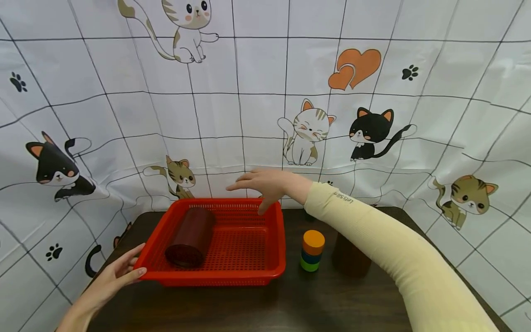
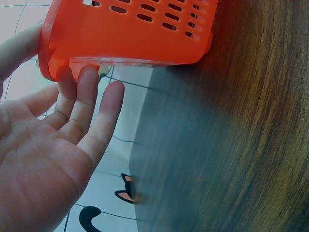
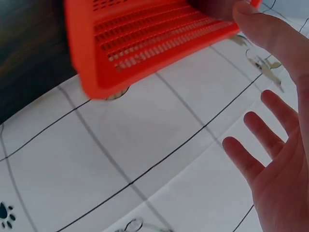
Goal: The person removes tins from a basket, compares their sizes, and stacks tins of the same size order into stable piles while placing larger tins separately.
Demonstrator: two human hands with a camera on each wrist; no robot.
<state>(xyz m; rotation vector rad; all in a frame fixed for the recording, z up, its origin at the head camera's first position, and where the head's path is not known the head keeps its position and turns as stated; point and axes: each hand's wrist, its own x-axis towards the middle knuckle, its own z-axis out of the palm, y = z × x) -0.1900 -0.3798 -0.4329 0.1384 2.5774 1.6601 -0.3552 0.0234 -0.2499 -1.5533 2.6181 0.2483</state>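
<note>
A red plastic basket [image 1: 215, 275] with slotted walls stands on the dark table. On its left side inside lies a dark brown cylinder [image 1: 194, 235], tipped over. My left hand [image 1: 109, 282] grips the basket's left front corner. In the left wrist view, the fingers of that hand [image 2: 53, 140] reach under the rim of the basket [image 2: 46, 43]. Over the basket's back right corner hovers my right hand [image 1: 271, 184], fingers spread and holding nothing. The right wrist view shows this hand [image 3: 285, 164] with its fingers apart, near the basket's rim [image 3: 82, 53].
Right of the basket stands a small stack with orange, blue and green bands [image 1: 312, 249]. Beside it, a dark brown cylinder [image 1: 350, 260] is partly hidden by my right sleeve [image 1: 373, 230]. A white cloth with cats [image 1: 257, 110] hangs behind the wooden table [image 1: 232, 309].
</note>
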